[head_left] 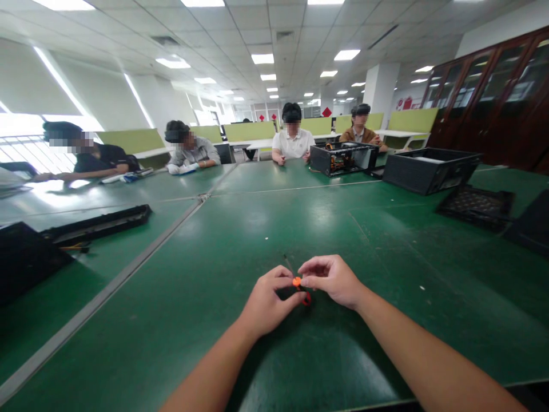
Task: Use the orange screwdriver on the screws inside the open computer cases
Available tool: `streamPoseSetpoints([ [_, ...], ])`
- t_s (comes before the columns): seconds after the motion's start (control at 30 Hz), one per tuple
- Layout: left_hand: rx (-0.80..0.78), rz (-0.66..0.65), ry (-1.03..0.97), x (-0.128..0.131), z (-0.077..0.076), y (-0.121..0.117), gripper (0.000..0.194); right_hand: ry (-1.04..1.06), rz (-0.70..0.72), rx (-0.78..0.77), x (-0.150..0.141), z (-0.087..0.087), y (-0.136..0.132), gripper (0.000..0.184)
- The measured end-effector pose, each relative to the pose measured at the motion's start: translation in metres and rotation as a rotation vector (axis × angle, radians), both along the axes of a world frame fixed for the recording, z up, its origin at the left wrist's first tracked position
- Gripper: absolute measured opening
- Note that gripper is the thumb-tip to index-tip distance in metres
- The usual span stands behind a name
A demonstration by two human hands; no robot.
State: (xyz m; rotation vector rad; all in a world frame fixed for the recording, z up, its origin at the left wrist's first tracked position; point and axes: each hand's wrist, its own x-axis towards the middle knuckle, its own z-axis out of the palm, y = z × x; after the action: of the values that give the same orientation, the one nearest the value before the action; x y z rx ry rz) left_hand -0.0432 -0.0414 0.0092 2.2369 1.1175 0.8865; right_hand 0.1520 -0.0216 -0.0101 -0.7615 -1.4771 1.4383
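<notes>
Both my hands meet over the green table [266, 229], just above its surface. My left hand [266, 300] is curled, its thumb and fingers pinching a small orange and red part [297, 282]. My right hand [332, 279] pinches the same small part from the other side with thumb and forefinger. A red loop of the part hangs down below my fingers. A thin dark rod sticks up and back from between my hands. What the part is exactly I cannot make out.
A long black panel [98, 223] and a black case [21, 257] lie at the left. An open computer chassis [343, 158], a black box [429, 169] and black trays [476, 207] stand at the far right. Several people sit along the table's far side.
</notes>
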Motion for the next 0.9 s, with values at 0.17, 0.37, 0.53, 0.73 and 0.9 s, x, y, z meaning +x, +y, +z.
streamPoseSetpoints([
  [0.17,0.042,0.038,-0.102,0.001,-0.002,0.0,0.015,-0.065,0.018,0.071,-0.003,-0.004,0.0,0.044],
  [0.37,0.061,0.114,-0.183,-0.008,0.003,0.001,0.016,-0.225,-0.009,0.161,-0.002,-0.005,0.002,0.052],
  [0.53,0.035,0.147,-0.212,-0.008,0.003,0.002,0.02,-0.311,-0.028,0.207,-0.004,-0.002,-0.001,0.021],
  [0.73,-0.066,0.22,-0.318,-0.009,0.005,0.006,0.022,-0.227,-0.131,0.194,0.004,0.004,0.002,0.029],
  [0.9,-0.093,0.211,-0.368,-0.011,0.003,0.007,0.023,-0.167,-0.143,0.155,0.004,0.001,0.004,0.042],
])
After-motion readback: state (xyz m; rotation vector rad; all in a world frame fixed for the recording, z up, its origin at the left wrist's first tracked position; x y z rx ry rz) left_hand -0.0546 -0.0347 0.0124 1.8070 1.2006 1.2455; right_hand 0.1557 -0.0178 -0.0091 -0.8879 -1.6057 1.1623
